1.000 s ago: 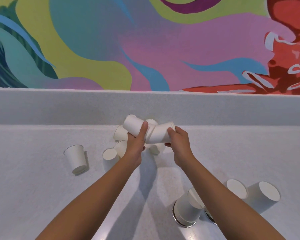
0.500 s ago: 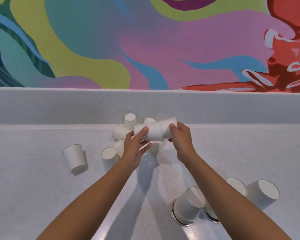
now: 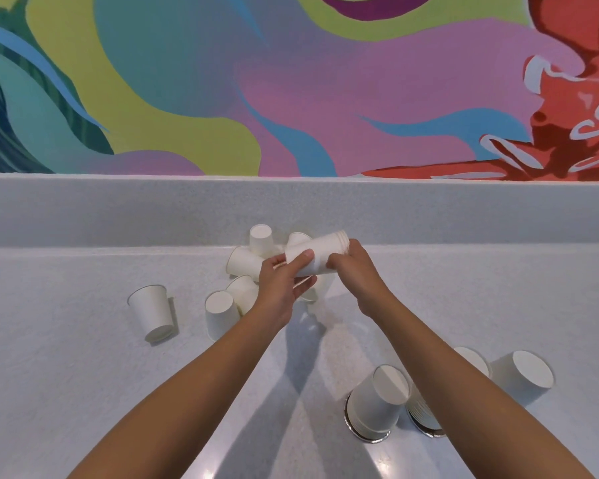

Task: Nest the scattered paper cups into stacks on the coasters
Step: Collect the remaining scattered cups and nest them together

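Observation:
A short nested stack of white paper cups lies sideways in the air, rims to the right. My left hand grips its base end, thumb on top. My right hand holds its rim end. Behind and below them lie several loose cups in a heap near the back ledge. An upside-down stack stands on a silver coaster at the front. A second stack on another coaster is partly hidden by my right forearm.
A single cup leans at the left, another upside-down cup stands near the heap. Two upside-down cups sit at the right. The white counter ends at a raised back ledge under a painted wall.
The two cups held apart at an angle a second ago have been pushed together into one nested stack. Both hands have closed toward each other around it.

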Action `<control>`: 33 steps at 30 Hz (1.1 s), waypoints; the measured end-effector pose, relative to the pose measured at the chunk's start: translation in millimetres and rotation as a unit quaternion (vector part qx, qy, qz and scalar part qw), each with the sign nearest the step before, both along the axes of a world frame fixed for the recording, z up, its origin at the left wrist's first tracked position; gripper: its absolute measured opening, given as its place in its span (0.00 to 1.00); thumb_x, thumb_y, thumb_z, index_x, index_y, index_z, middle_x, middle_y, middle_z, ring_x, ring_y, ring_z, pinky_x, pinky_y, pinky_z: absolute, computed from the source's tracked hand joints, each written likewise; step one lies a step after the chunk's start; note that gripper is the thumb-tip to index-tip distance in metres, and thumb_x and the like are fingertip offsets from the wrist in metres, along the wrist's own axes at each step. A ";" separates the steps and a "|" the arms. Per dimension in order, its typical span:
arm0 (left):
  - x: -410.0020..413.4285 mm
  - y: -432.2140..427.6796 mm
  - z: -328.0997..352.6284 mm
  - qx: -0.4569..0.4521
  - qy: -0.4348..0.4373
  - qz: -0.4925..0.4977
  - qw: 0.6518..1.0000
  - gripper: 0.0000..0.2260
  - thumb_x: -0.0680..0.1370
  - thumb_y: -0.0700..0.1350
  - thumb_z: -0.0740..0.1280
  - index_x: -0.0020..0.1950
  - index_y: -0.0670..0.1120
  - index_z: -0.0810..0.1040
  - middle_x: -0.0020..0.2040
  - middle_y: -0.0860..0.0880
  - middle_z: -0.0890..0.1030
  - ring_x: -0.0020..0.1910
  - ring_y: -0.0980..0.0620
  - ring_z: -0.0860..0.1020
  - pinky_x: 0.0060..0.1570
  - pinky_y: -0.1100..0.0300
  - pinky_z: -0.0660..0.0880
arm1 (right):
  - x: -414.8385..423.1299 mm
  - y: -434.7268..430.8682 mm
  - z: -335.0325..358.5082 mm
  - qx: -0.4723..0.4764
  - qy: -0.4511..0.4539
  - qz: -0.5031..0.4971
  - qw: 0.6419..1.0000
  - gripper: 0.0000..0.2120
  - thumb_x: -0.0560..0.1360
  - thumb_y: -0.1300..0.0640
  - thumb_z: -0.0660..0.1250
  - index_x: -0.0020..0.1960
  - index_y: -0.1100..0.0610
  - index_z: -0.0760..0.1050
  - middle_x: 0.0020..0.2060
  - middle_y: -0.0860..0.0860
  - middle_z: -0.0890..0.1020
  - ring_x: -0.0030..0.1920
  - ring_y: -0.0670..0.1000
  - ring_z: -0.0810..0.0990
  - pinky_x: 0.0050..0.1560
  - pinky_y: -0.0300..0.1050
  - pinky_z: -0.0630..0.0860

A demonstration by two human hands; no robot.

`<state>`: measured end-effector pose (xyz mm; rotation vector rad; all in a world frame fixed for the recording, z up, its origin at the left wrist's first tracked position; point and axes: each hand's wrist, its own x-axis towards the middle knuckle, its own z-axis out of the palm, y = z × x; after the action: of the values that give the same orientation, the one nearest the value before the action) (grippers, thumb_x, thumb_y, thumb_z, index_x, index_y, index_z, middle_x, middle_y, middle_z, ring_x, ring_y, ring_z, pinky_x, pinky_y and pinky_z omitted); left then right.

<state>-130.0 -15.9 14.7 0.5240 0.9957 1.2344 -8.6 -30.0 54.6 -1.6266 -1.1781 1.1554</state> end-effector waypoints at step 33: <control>50.4 -119.4 42.4 0.402 0.410 -0.243 0.782 0.26 0.69 0.51 0.77 0.63 0.52 0.70 0.57 0.58 0.77 0.55 0.62 0.75 0.51 0.72 0.72 | 100.0 -129.8 6.4 -0.008 -0.080 0.244 0.967 0.26 0.66 0.62 0.75 0.61 0.46 0.75 0.53 0.45 0.83 0.56 0.46 0.80 0.55 0.42 0.78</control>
<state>-79.6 -135.3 57.1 1.9988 0.8772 0.8848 91.4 -159.8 61.0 -1.5034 -1.7442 1.3493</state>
